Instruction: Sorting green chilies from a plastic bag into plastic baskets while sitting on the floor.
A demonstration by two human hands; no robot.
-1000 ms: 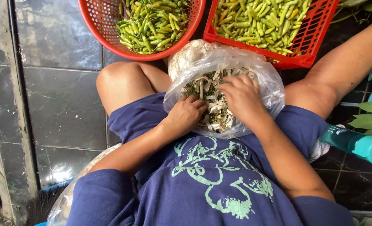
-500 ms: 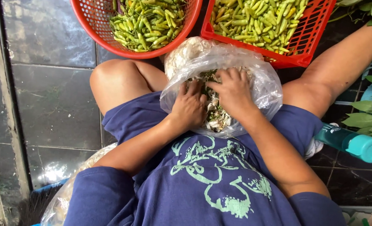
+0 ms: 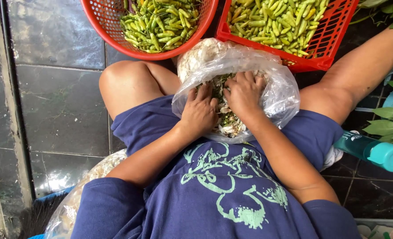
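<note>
Dark, perhaps damp floor tiles [image 3: 64, 106]

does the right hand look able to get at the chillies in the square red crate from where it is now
Probably yes. The right hand is buried in the clear plastic bag on the lap, and the square red crate sits just beyond the bag, open-topped, with the chillies uncovered. Only the bag's rim lies between them.

Thin, glossy, crinkled clear plastic bag [image 3: 276, 88]; rigid red plastic mesh round basket [image 3: 112, 33] and rectangular crate [image 3: 329, 40]; matt navy cloth shirt [image 3: 218, 199]; smooth, wet-looking grey floor tiles [image 3: 59, 102].
</note>
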